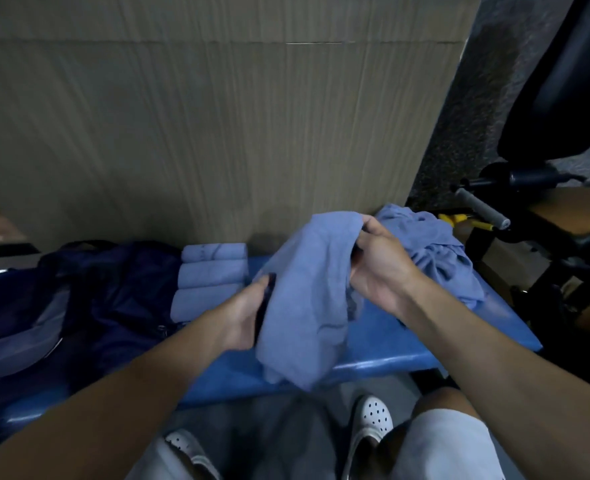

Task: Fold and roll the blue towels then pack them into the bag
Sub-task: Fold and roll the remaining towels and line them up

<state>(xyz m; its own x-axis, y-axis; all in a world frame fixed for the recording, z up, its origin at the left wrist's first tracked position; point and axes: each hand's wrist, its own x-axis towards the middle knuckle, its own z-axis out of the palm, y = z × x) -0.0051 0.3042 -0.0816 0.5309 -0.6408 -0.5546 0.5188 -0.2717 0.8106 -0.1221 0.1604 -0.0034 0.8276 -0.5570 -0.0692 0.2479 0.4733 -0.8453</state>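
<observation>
Nearest: pair of white perforated shoes [371,422] on a grey floor, pale shorts to either side. Left hand [248,317]: grip closed on the lower left edge of the held towel [307,306], fingertips hidden in the cloth. Right hand [380,265]: grip closed on the upper right edge of the same towel, higher and farther out than the left. Held towel: blue, unfolded, bunched, lifted above the worktop [390,341], its lower end hanging past the near edge. Worktop: blue padded bench. On it, left of the hands: three rolled towels [210,277], lying side by side and touching, the row running away from the person. Directly left of these: dark navy bag [106,296], slumped, with a grey panel. Right rear of worktop: loose pile of blue towels [435,251], crumpled, just beyond the right hand. Behind all: upright cardboard sheet [217,133]. Far right: black frame with a grey foam handle [483,209]
</observation>
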